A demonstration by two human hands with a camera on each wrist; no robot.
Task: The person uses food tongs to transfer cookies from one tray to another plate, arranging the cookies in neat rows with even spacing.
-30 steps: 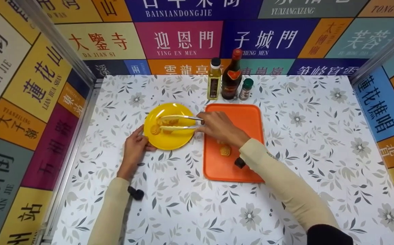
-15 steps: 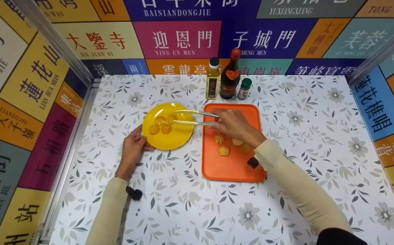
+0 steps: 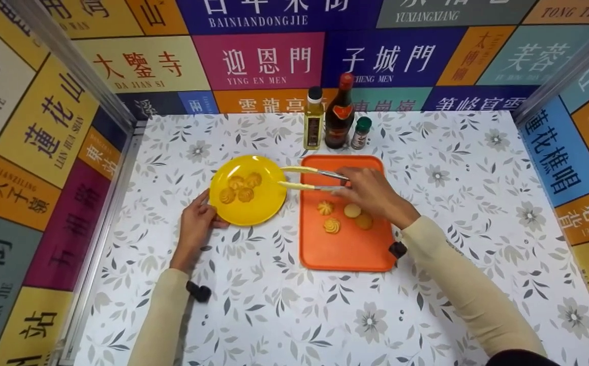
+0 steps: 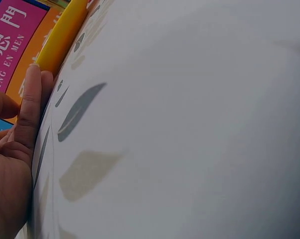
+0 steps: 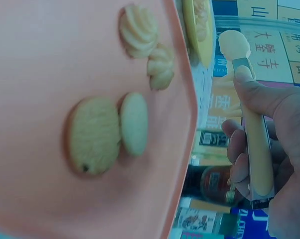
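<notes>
My left hand holds the left rim of a yellow plate; its fingertips meet the rim in the left wrist view. Several swirled cookies lie together on the plate. My right hand grips metal tongs with cream-coloured tips. The tongs' arms are spread, their tips at the plate's right edge with nothing between them. Below the right hand is an orange tray with two swirled cookies and two round flat cookies, one with a dark spot.
Behind the tray stand an oil bottle, a dark red-capped bottle and a green-capped seasoning jar. Lettered panels wall in the floral tabletop at the back and both sides.
The tongs have let go of a cookie on the plate and opened. My right hand has drawn them back right over the tray. My left hand stays at the plate.
</notes>
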